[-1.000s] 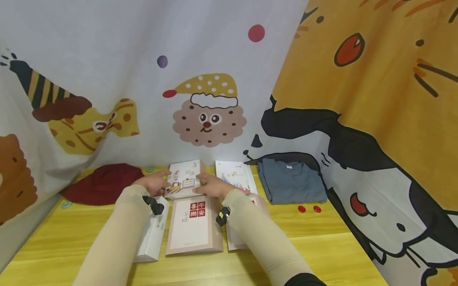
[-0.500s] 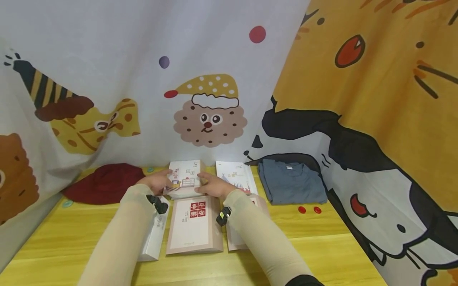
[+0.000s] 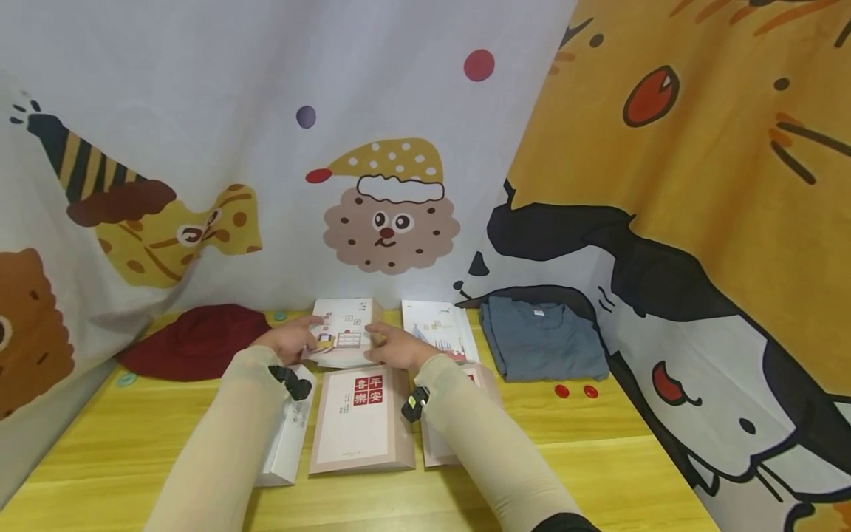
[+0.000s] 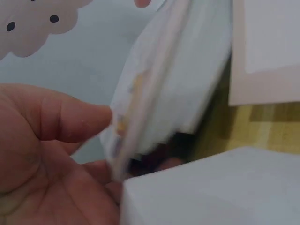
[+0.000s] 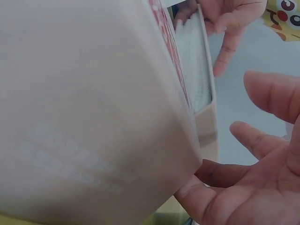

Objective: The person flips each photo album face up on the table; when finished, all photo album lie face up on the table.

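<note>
A white illustrated box (image 3: 343, 331) sits at the back middle of the yellow table (image 3: 133, 443), between both hands. My left hand (image 3: 290, 341) pinches its left edge. In the left wrist view the thumb (image 4: 70, 123) lies on top of the white box (image 4: 161, 93) and a fingertip shows beneath it. My right hand (image 3: 397, 347) is at the box's right edge. In the right wrist view its fingers (image 5: 269, 91) are spread and relaxed beside the white box (image 5: 199, 79), with a small gap showing.
A pink box with red characters (image 3: 362, 417) lies just in front of the hands, a long white box (image 3: 284, 437) to its left, another pink box (image 3: 480, 375) under my right forearm. Behind are a flat white box (image 3: 440, 329), a red hat (image 3: 193, 343), a folded blue shirt (image 3: 540, 341) and two red buttons (image 3: 575, 390). Cartoon curtains close the back and right.
The white box has tipped down a little toward the table and lies flatter. Both hands stay at its edges in almost the same places.
</note>
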The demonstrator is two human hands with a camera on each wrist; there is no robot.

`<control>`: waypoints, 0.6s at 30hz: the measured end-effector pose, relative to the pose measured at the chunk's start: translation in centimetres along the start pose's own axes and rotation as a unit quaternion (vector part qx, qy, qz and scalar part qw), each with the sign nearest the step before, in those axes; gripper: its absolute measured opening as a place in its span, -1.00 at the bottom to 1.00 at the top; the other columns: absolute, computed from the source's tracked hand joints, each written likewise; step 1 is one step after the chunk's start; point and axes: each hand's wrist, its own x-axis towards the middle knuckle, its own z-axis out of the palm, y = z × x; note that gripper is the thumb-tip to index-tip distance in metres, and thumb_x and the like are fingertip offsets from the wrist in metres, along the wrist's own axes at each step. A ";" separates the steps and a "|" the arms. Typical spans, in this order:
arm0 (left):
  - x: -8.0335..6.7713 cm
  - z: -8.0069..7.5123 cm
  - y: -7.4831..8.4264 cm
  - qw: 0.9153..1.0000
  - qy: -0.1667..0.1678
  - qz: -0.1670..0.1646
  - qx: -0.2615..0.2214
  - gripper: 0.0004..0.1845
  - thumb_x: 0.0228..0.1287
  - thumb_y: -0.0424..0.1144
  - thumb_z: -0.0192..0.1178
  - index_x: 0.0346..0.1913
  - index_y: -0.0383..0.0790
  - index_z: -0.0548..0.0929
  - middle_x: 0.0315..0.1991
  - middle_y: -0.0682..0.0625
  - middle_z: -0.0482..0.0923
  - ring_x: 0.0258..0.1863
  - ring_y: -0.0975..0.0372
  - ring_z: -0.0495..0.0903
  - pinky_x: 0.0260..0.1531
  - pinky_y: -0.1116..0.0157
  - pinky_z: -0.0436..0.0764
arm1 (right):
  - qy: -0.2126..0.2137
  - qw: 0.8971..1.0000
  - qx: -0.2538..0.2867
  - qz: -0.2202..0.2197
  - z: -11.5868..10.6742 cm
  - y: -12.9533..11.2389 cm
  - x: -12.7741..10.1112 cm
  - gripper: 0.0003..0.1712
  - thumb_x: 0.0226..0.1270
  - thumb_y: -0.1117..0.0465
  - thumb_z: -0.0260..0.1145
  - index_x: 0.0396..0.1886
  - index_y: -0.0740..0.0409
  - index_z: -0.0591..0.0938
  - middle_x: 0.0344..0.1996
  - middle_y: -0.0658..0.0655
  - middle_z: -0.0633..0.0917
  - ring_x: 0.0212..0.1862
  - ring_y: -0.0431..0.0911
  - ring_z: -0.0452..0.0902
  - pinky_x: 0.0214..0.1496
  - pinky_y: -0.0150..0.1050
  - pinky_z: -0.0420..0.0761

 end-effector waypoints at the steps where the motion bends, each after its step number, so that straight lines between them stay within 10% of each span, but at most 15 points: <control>1: -0.1 0.0 0.0 1.000 0.000 0.003 0.000 -0.06 0.31 -0.63 -0.07 0.72 -0.25 -0.14 0.48 -0.43 0.15 0.08 -0.02 0.53 -0.12 0.21 0.67 | 0.002 1.000 0.000 -0.001 0.0 0.0 0.1 -0.17 0.40 0.18 0.44 0.62 -0.10 0.38 0.52 0.33 0.42 0.47 0.24 0.40 0.51 0.22 0.39; 10: -0.7 0.4 0.3 0.995 0.018 0.063 -0.069 -0.19 0.53 -0.51 -0.11 0.73 -0.13 -0.10 0.51 -0.39 0.19 0.22 -0.04 0.50 0.16 0.06 0.64 | 0.012 1.000 -0.001 -0.006 0.3 0.2 0.4 -0.23 0.44 0.23 0.40 0.60 -0.09 0.42 0.40 0.32 0.56 0.35 0.18 0.54 0.44 0.14 0.51; 18: -1.7 1.1 1.3 0.992 0.053 0.111 -0.041 -0.22 0.52 -0.47 -0.08 0.72 -0.20 -0.05 0.36 -0.39 0.35 -0.07 0.12 0.56 -0.10 0.18 0.65 | 0.044 0.999 -0.015 -0.023 0.9 0.0 0.7 -0.26 0.42 0.32 0.39 0.57 0.04 0.44 0.17 0.32 0.68 0.07 0.07 0.68 0.15 -0.06 0.71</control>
